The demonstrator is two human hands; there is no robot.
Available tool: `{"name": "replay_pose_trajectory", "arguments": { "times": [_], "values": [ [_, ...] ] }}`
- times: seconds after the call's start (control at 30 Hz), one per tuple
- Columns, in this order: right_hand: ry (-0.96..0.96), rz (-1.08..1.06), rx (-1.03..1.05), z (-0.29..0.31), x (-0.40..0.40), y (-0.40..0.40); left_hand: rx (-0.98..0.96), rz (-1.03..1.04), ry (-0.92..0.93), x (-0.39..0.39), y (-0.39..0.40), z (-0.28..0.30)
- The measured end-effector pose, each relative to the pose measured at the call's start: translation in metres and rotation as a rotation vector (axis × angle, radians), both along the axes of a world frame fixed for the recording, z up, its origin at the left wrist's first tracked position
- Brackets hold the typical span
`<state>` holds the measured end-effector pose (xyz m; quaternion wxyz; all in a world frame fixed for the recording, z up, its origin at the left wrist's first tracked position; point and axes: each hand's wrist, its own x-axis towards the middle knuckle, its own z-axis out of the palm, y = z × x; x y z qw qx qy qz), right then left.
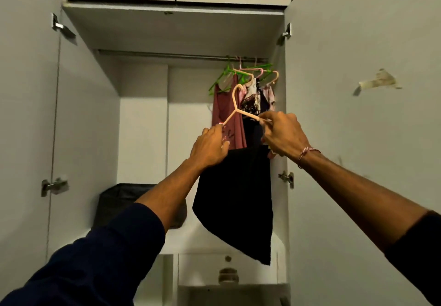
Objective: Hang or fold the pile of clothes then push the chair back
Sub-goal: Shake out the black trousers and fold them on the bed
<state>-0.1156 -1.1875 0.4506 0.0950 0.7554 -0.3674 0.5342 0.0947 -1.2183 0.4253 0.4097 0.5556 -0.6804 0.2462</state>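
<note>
From the head camera I see both arms raised into an open white wardrobe [143, 138]. My left hand [211, 147] pinches the left arm of a thin pale pink plastic hanger [235, 105], fingers curled round it near its end; my right hand [284, 133] grips the right arm, fingers closed over it. A black cloth garment [236, 200] droops from the hanger, below the metal rail [167, 55] and just in front of the clothes already hanging at the rail's right end on green and pink hangers [248, 74].

I judge the garment light and limp — it sags and swings, and would slide off a tilted hanger. The hanger looks slim and a bit springy, so I would hold it near the neck under the hook and keep it level.

A dark bag [119, 203] sits at the left of the wardrobe's lower shelf. The chair is not in view.
</note>
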Motion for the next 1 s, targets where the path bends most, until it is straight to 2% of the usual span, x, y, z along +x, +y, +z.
{"name": "replay_pose_trajectory", "arguments": {
  "times": [0.17, 0.4, 1.0],
  "values": [
    [0.037, -0.083, -0.131, 0.044, 0.040, -0.080, 0.003, 0.055, -0.035, 0.038, -0.058, 0.032],
    [0.042, -0.150, -0.182, 0.079, 0.086, -0.177, -0.046, 0.111, -0.081, 0.077, -0.132, 0.074],
    [0.038, -0.258, -0.309, 0.151, 0.195, -0.343, -0.072, 0.031, -0.211, 0.183, -0.320, 0.154]
  ]
}}
